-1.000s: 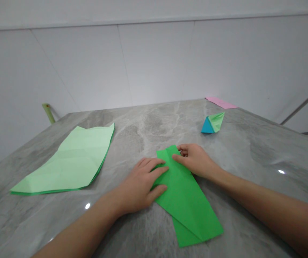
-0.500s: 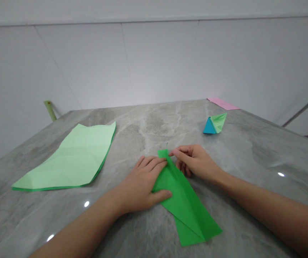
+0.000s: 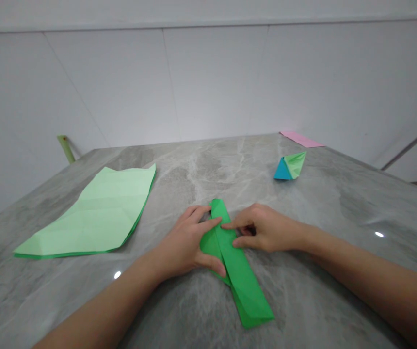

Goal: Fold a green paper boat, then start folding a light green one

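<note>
A green sheet of paper (image 3: 247, 286), folded into a long narrow strip, lies slanted on the table between my hands. My left hand (image 3: 190, 242) rests on its left side with spread fingers; the index fingertip touches near the upper fold and the thumb lies lower down. From the right, my right hand (image 3: 263, 228) presses the folded flap with a stretched index finger. Its thumb, apart from the index finger, touches the strip's right edge, and the other fingers curl under. The strip's lower end stands slightly puffed up.
A large pale green sheet (image 3: 99, 208) with a darker green underside lies to the left. At the back right stands a small blue and green folded paper piece (image 3: 290, 166). Pink paper (image 3: 302, 139) lies at the far right edge of the grey marbled table (image 3: 201, 165), before a white wall.
The right flap of the green paper has been folded over to the left, making the shape narrower. My right hand has moved slightly down onto the fold, and my left fingers have shifted slightly.
</note>
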